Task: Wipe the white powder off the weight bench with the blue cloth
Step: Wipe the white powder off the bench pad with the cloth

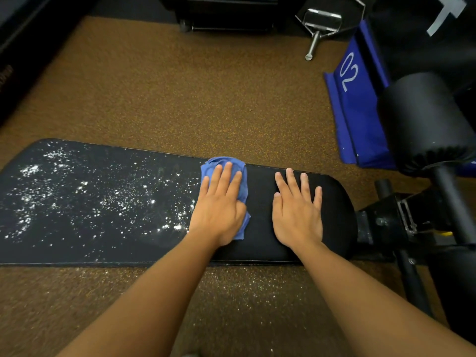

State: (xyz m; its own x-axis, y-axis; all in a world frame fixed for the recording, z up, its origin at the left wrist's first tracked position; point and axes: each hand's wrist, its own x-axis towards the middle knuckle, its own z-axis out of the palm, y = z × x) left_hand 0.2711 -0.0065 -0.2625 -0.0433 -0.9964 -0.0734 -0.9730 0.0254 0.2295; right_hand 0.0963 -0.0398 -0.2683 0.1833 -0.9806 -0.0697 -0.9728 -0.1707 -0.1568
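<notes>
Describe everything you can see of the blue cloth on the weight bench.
The blue cloth is a soft, crumpled rag, bunched rather than spread flat. It lies on the black padded weight bench, at the boundary between the powder-speckled part and the clean part. The left hand presses flat on top of it, fingers spread, hiding most of it; cloth shows beyond the fingertips and along the hand's right side. The right hand rests flat on the bench beside it, not touching it.

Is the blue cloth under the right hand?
No, the blue cloth lies under the left hand, while the right hand rests flat on the bare bench pad.
</notes>
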